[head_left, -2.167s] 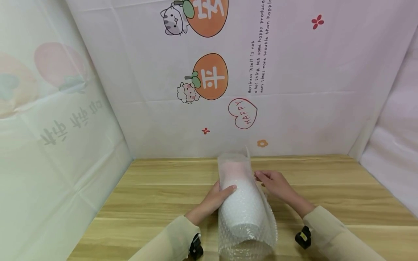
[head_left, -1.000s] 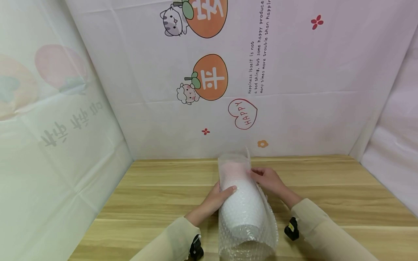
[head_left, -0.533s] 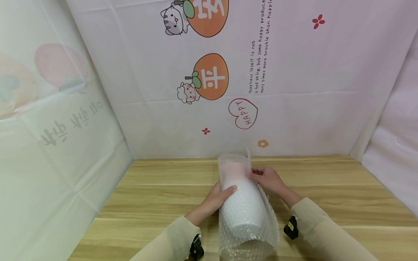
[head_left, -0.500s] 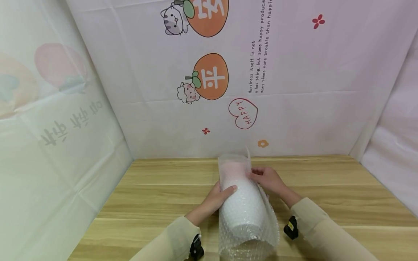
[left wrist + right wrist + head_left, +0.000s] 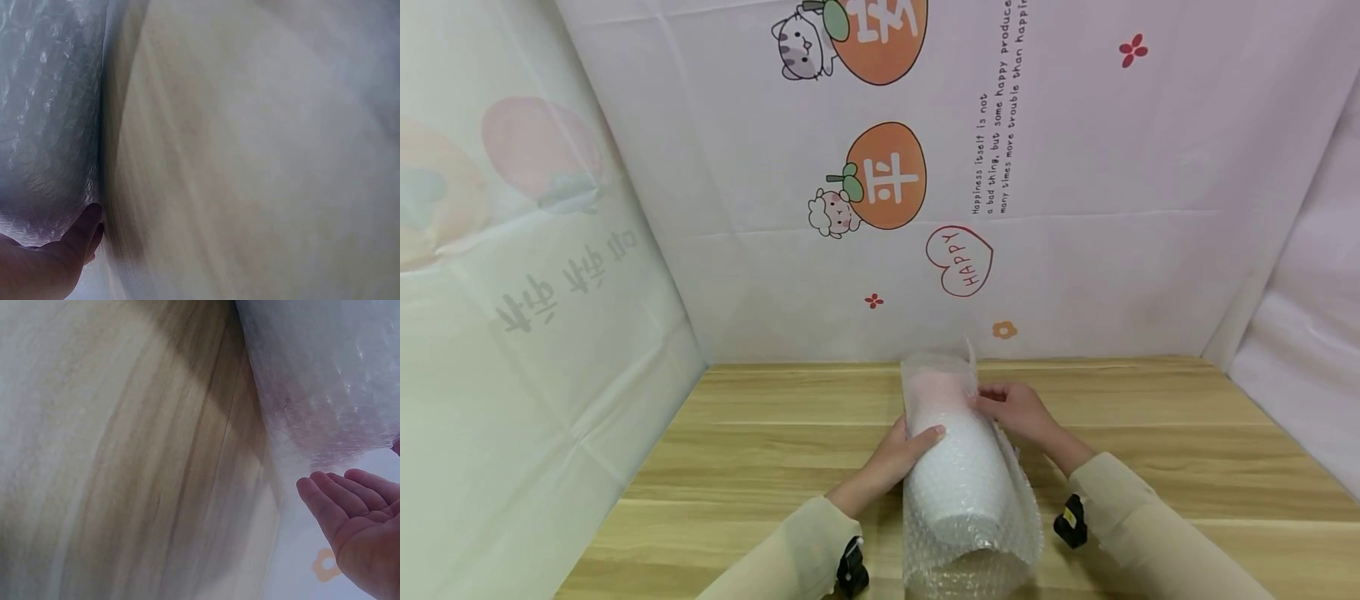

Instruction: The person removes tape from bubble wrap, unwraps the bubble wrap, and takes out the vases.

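- Left sheet (image 5: 445, 400), white, hung along the worktop's left edge; pale fruit prints and faint reversed characters, too weak to read.
- Worktop (image 5: 752, 467), pale striped wood grain; a broad stretch lies left of the bundle, another to the right. Back edge meets the back sheet.
- Left sleeve (image 5: 790, 550), cream, with black wrist unit (image 5: 852, 570); forearm slants inward from the near side.
- Left hand (image 5: 895, 454): grips the wrapped bundle's left side, thumb laid over the top, fingers down the flank.
- Back sheet (image 5: 1090, 208), white. Orange fruit print (image 5: 886, 175) bears "平", turned sideways; another above is cut off. Red heart (image 5: 958, 261) reads "HAPPY". Sideways text (image 5: 994, 150) begins "Happiness itself is not a bad thing, but some happy produce"; its ends run out of frame.
- Wrapped bundle (image 5: 962, 467): white body, pinkish far part, in bubble wrap; lies lengthwise between the hands, far end by the worktop's back edge, near end of wrap gaping.
- Right hand (image 5: 1022, 410): at the bundle's right edge near the pinkish part, fingers together and slightly bent; whether it pinches the wrap, cannot tell.
- Right sleeve (image 5: 1157, 525), cream; black unit (image 5: 1071, 522) at the wrist.
- Right sheet (image 5: 1307, 367), white, beside the worktop's right edge.
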